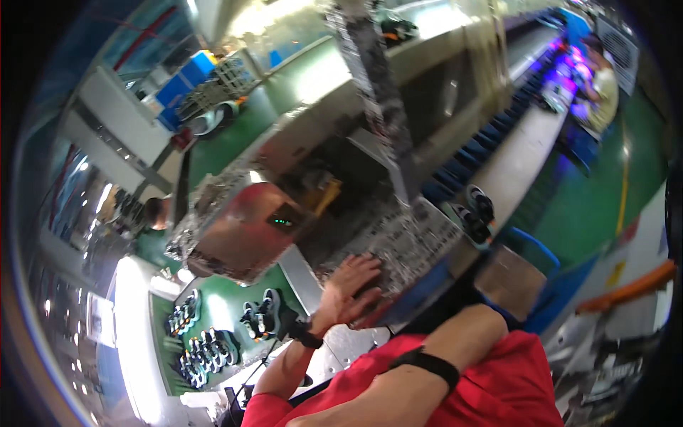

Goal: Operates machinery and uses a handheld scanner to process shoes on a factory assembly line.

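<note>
My left hand [348, 285] lies with its fingers spread on the edge of a foil-covered ledge [416, 238], and I see nothing held in it. A black strap [306, 334] circles that wrist. My right forearm [384, 395], with a black band [427, 366] around it, bends across my red shirt and runs out at the lower edge. The right hand itself is out of the picture. Beyond my left hand stands a reddish metal box [245, 224] wrapped in foil, with a small green-lit display [283, 219]. A dark opening with a yellow piece [324, 197] sits beside it.
Several shoes [206, 352] stand in rows at the lower left. A pair of shoes [472, 213] sits by the conveyor [516, 142] on the right. A co-worker [601, 96] sits farther along it, under purple light. A foil-wrapped post [373, 85] rises ahead; a blue-framed seat [509, 281] is near right.
</note>
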`<state>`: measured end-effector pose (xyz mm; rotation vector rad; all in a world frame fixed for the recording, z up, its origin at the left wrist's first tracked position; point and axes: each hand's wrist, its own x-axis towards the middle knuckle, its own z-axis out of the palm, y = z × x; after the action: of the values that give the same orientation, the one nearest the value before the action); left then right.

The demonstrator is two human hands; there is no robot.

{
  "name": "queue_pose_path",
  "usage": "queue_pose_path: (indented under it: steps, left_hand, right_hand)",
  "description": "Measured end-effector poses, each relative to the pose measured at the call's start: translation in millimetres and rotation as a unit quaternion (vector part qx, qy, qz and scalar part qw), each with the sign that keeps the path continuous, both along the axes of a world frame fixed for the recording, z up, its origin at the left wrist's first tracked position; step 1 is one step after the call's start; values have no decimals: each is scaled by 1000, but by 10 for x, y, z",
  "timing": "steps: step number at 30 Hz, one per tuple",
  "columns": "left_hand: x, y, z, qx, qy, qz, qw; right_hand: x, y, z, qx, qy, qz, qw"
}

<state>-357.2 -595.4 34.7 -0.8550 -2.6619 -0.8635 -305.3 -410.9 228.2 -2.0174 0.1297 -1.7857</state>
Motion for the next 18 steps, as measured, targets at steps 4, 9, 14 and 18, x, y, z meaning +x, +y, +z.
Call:
queue_pose_path:
  steps: [4, 9, 14, 18]
  left_hand:
    - [177, -132, 27, -15, 13, 27, 999]
    - [92, -57, -103, 4, 27, -21, 999]
    - [236, -104, -157, 19, 35, -2, 999]
    - [293, -112, -174, 24, 40, 7, 999]
  right_hand:
    - [297, -275, 118, -17, 68, 69, 995]
    - [211, -139, -23, 39, 16, -91, 995]
    - [125, -38, -120, -41, 53, -292, 954]
    - [171, 5, 144, 31, 48, -328, 943]
